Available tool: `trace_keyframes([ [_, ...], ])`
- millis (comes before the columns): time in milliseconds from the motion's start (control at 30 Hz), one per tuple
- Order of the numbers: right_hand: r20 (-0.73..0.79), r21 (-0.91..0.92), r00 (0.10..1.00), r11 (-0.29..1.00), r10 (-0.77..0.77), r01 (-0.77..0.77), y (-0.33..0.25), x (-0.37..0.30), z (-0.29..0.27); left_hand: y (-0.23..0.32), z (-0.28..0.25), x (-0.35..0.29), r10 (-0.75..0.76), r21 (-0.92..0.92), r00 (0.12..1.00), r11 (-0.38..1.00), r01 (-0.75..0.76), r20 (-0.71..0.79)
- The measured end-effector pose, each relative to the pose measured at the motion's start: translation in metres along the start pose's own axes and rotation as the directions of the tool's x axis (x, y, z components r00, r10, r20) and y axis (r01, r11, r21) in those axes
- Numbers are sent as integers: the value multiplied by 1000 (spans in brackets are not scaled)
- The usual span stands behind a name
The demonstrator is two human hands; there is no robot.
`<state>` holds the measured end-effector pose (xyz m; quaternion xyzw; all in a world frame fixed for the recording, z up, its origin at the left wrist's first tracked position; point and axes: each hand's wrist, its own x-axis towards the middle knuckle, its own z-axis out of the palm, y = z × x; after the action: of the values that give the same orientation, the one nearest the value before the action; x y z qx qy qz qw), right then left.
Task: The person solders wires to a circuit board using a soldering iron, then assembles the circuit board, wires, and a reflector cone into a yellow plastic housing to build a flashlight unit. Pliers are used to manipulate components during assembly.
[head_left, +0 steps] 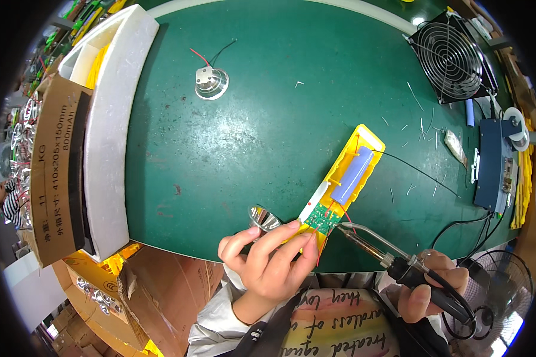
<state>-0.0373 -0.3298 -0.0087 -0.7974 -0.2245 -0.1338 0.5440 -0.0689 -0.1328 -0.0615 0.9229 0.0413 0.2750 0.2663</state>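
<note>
A yellow plastic housing (370, 138) lies slanted near the table's front edge. Inside it sit a blue-purple cylindrical battery (352, 175) and a green circuit board (321, 218), with thin red and black wires about them. My left hand (271, 262) grips the housing's near end, fingertips beside the board. Just beyond those fingers rests a shiny reflector cup (263, 218), partly hidden by them. My right hand (432, 285) is closed round the handle of a soldering iron (399, 265), which has a thin metal tube beside its shaft. The iron's tip is at the board's right edge; whether it touches is hard to tell.
Farther left on the green table (250, 143) lies another reflector (212, 83) with red and black leads. A white foam box (110, 137) and cardboard flank the left. At right stand a black fan (452, 59), a blue soldering unit (493, 160) and scattered wire scraps.
</note>
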Motion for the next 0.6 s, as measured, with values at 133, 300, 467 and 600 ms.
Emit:
trace_keyframes([
  [133, -127, 75, 992, 997, -19, 29, 0, -10, -4, 5, -1, 0, 16, 1, 1000, 1000, -16, -14],
  [300, -305, 93, 952, 995, -6, 36, 2, -26, -11, 11, -11, 1, 13, 39, 1000, 999, -13, 0],
  [467, -548, 152, 824, 986, 144, -71, 13, -25, -16, 23, -23, 48, 16, -2, 973, 1000, -16, 228],
  [600, -628, 189, 765, 982, 146, -32, 16, -16, -32, 45, -20, 83, -67, 192, 800, 980, -61, 596],
])
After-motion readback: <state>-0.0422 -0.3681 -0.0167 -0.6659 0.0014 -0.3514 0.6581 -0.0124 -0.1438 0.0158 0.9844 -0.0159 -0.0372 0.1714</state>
